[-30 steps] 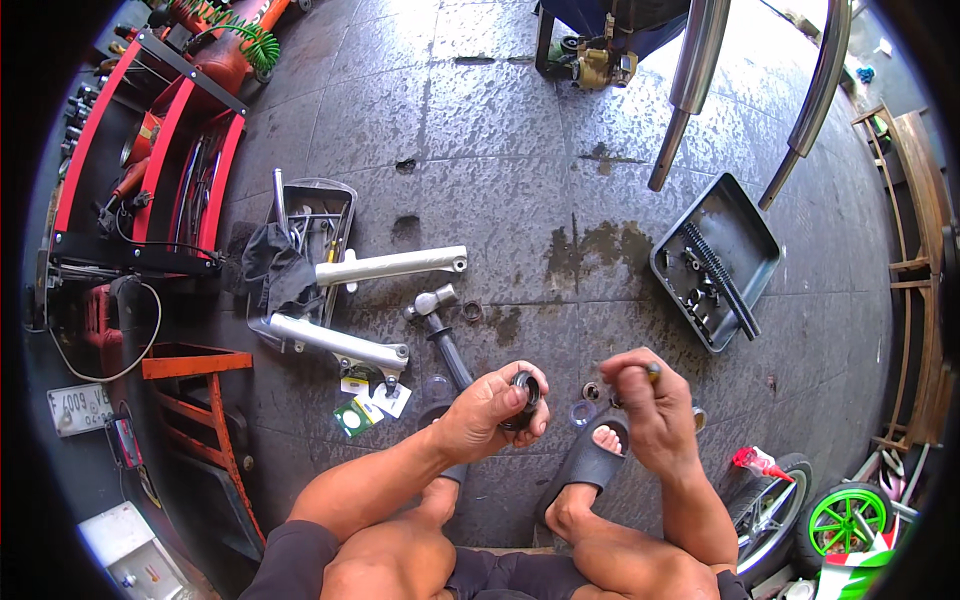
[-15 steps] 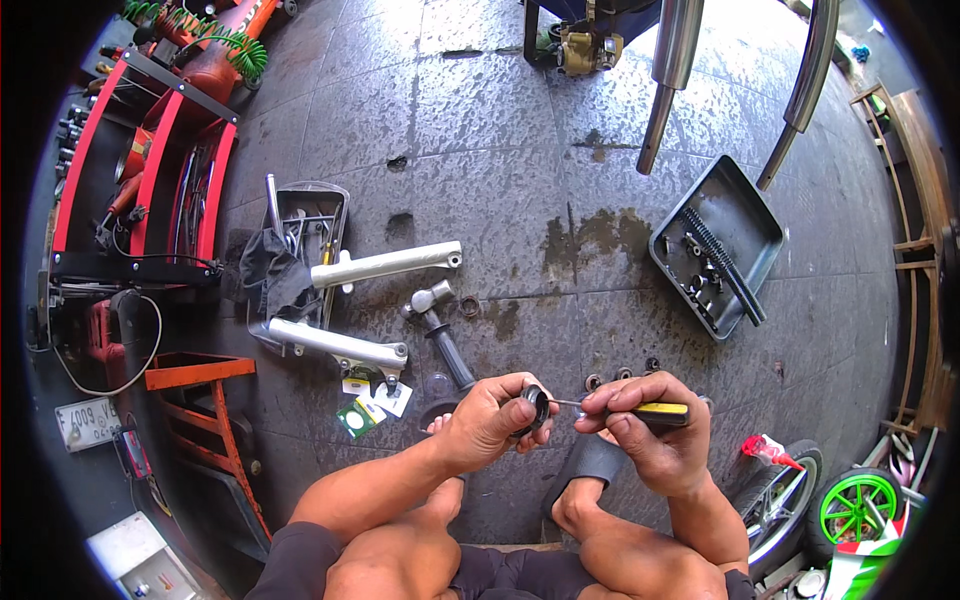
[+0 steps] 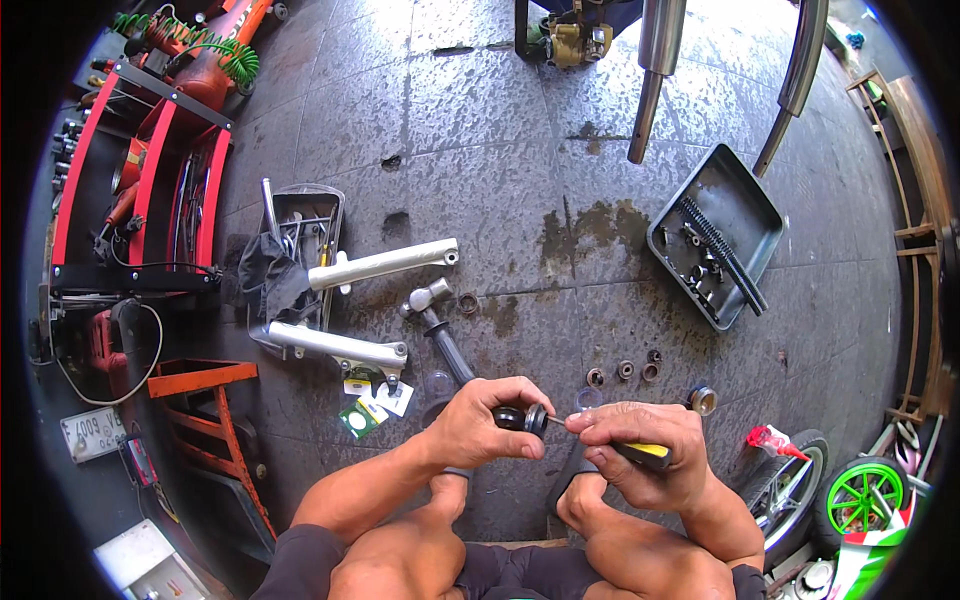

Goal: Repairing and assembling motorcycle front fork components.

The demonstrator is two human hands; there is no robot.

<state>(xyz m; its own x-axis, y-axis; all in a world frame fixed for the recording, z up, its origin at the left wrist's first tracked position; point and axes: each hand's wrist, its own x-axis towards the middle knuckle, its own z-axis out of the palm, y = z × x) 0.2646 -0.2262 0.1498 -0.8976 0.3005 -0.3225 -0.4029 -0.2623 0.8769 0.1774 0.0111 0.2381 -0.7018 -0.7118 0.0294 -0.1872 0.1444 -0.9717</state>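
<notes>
My left hand (image 3: 478,428) pinches a black ring-shaped seal (image 3: 536,420) between thumb and fingers, held above my feet. Another dark round piece (image 3: 508,418) sits within the same grip, and I cannot tell whether it is part of the seal. A screwdriver (image 3: 645,456) with a yellow and black handle lies in my closed right hand (image 3: 665,440). Its thin shaft points left and reaches the seal's rim; the very tip is too small to make out.
Left on the floor are two silver fork legs (image 3: 385,265), a tool tray (image 3: 335,215), a hammer-like tool (image 3: 445,335) and small packets (image 3: 365,415). Small rings (image 3: 626,370) lie beyond my right hand. A black tray (image 3: 735,185) holds a spring and parts. Fork tubes (image 3: 655,70) hang above.
The seal has turned in my left hand, so its edge now faces the screwdriver. My right hand has shifted slightly down, and the screwdriver handle is tilted more.
</notes>
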